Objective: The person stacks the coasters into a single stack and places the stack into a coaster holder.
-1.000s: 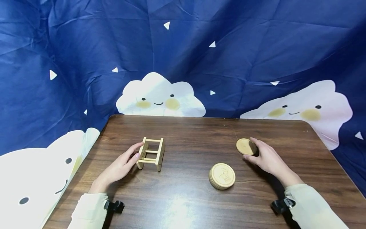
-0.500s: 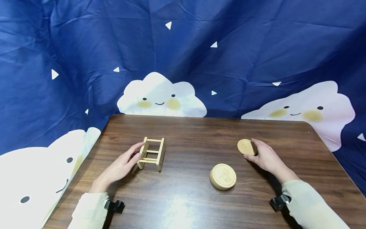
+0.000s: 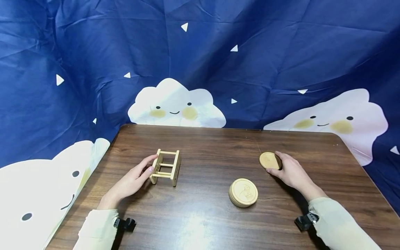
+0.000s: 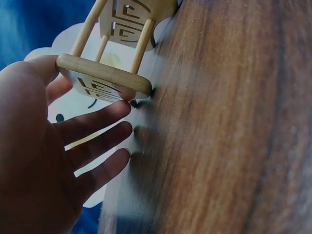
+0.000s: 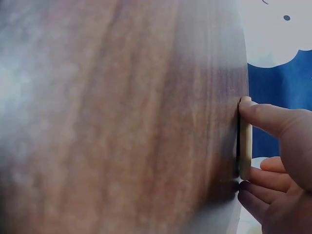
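Observation:
At the left of the table, my left hand (image 3: 129, 180) holds one side panel of a small wooden coaster rack (image 3: 175, 170). In the left wrist view the thumb lies at the end of that panel (image 4: 105, 73), the index finger passes behind it, and the other fingers extend along the table. At the right, my right hand (image 3: 293, 173) pinches a round wooden coaster (image 3: 268, 160) by its edge, thumb on the near side and fingers on the far side. The right wrist view shows this coaster (image 5: 245, 141) edge-on, flat and close over the tabletop.
A stack of several round wooden coasters (image 3: 243, 192), the top one engraved, stands between the hands, nearer the front. The dark wooden table (image 3: 206, 149) ends at a blue curtain (image 3: 200, 52) with white clouds. Black cameras sit on both wrists.
My right hand and forearm have shifted very slightly left around the coaster. The left hand, rack and coaster stack look the same, apart from a small shift of the head view.

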`<state>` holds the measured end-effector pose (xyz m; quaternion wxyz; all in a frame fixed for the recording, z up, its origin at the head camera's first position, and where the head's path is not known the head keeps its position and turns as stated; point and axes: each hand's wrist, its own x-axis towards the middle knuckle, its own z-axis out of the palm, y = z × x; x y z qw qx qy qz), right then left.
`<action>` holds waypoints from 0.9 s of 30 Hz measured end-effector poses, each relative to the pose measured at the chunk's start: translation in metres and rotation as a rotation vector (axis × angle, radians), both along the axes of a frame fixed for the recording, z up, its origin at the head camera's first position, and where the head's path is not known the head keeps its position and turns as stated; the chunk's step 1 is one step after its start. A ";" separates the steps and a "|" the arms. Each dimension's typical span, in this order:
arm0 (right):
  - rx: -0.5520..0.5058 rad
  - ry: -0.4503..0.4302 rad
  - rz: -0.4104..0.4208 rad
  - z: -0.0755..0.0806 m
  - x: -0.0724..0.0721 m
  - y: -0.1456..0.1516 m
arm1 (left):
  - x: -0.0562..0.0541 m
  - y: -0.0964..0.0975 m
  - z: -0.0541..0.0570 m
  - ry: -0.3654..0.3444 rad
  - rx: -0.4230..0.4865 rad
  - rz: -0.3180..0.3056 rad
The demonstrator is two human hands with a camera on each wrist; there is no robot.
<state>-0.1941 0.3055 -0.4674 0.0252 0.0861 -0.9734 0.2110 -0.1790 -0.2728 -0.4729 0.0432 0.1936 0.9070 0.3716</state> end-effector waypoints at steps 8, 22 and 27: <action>-0.030 0.054 0.000 0.002 0.009 0.001 | 0.000 0.000 -0.002 -0.010 -0.002 -0.004; -0.043 0.106 0.023 0.007 0.030 -0.002 | -0.001 -0.001 -0.002 -0.023 0.012 -0.009; -0.051 0.141 0.037 0.012 0.039 -0.005 | -0.001 0.000 -0.002 -0.017 0.017 -0.014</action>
